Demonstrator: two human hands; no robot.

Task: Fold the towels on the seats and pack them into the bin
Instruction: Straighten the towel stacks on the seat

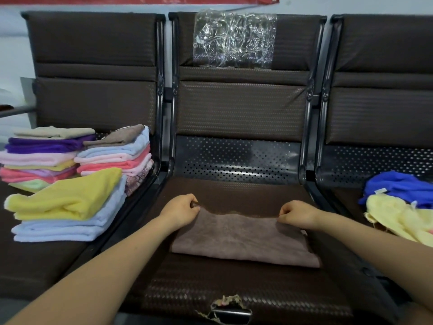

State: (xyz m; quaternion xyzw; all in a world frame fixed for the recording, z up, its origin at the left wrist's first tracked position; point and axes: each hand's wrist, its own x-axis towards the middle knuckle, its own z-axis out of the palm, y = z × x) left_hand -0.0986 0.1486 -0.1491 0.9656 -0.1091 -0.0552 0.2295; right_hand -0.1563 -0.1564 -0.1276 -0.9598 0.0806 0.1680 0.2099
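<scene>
Brown towel [243,238] lies on the middle seat [234,289], far corners pinched by left hand [181,211] and right hand [296,213].

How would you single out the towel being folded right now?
Find the middle seat of the three. On its cushion lies a brown towel, its far corners pinched by the left hand and right hand; the neighbouring seats' towels lie untouched.
</scene>
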